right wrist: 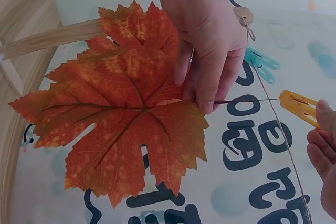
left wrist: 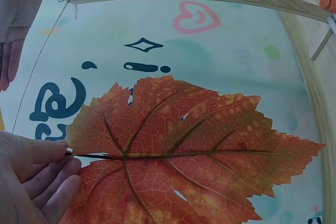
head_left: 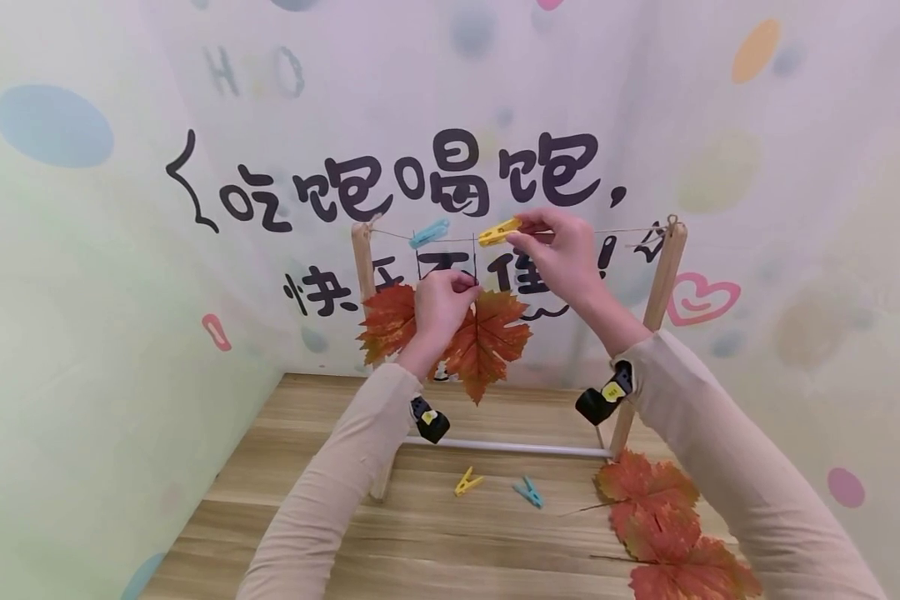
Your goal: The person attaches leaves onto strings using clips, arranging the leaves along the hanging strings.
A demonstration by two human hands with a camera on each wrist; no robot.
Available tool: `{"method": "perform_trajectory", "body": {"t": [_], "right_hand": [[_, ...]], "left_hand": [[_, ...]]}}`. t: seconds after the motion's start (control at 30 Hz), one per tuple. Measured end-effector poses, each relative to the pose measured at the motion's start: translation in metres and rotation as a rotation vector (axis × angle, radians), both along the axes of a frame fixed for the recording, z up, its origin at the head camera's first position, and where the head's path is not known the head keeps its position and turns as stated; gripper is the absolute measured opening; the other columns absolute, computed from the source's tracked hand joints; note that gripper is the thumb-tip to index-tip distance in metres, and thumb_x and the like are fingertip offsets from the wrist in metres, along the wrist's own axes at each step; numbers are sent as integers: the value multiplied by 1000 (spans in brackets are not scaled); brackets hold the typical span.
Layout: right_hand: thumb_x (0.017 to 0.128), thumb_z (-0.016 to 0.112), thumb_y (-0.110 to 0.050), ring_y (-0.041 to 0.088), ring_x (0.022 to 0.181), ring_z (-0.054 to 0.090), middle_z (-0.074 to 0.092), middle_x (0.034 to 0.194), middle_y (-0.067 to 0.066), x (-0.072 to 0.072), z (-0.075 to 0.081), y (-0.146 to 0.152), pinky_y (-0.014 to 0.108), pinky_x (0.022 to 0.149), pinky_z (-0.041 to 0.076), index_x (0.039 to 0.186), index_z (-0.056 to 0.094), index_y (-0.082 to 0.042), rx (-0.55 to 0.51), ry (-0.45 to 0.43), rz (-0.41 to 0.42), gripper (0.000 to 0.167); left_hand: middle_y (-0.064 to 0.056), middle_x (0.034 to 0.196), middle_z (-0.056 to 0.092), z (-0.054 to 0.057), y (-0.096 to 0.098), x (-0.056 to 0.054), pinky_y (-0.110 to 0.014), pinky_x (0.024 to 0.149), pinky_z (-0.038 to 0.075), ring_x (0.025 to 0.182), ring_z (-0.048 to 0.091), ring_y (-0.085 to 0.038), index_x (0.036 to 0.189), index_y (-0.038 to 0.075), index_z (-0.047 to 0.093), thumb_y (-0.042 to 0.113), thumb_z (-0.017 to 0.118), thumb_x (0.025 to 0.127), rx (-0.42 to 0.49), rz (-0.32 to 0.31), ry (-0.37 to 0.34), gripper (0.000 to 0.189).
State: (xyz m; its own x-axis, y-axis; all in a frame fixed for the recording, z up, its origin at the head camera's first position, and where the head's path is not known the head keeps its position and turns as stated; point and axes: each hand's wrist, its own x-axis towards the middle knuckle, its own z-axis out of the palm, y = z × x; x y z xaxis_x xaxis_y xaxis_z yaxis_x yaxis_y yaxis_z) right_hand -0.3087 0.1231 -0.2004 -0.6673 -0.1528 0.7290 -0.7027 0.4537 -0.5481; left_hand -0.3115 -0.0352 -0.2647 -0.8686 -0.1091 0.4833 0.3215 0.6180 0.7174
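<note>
Nearest are a person's two pale sleeves (head_left: pixel 727 442), each with a small black camera (head_left: pixel 606 398) at the wrist. Beside the right sleeve, loose red-orange leaves (head_left: pixel 648 487) overlap on the wooden table (head_left: pixel 420 542), stems pointing left. Left of them lie a yellow clothespin (head_left: pixel 467 482) and a blue clothespin (head_left: pixel 528 492), apart from each other. Just beyond, a white rod (head_left: pixel 525 449) runs low across a wooden frame (head_left: pixel 663 279). Above it, the left hand (head_left: pixel 444 304) pinches the stem of a hanging leaf (head_left: pixel 487 337) between thumb and fingers; the stem's upper end reaches past the string (head_left: pixel 607 231). The right hand (head_left: pixel 562 250) pinches the upper yellow clothespin (head_left: pixel 498 232) beside that stem's tip; whether it bites the stem cannot be told. To its left, the upper blue clothespin (head_left: pixel 430 233) sits on the string, above another leaf (head_left: pixel 390 321). Behind everything is a pale wall (head_left: pixel 390 92) with black lettering.
</note>
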Motion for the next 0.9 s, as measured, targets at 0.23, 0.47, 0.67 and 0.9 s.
{"method": "perform_trajectory", "body": {"t": [0.23,0.47,0.67,0.9], "right_hand": [[78,70,-8,15,73,63,68,87,12,-5,2,-5,14,65,49,97,67,1,10,4,-40,21],[78,70,-8,16,71,62,68,86,12,-10,1,-7,12,63,47,95,68,1,3,45,-70,19],[78,70,-8,16,72,63,68,86,12,-13,1,-8,13,64,48,93,68,2,26,52,-68,18],[78,69,-6,19,73,64,68,87,14,-17,1,-11,14,64,49,94,68,3,13,31,-52,18]], "left_hand": [[-5,80,69,0,0,1,-25,67,52,72,63,-15,85,6,72,18,69,80,5,0,-7,13],[-5,80,69,1,0,0,-26,67,52,72,63,-15,84,6,72,18,69,80,6,8,4,13],[-5,80,69,1,1,-1,-25,67,52,72,64,-14,84,6,72,18,69,80,-1,17,8,13],[-5,78,69,-1,1,-1,-26,66,51,71,63,-14,83,6,72,18,69,81,-7,18,21,13]]}}
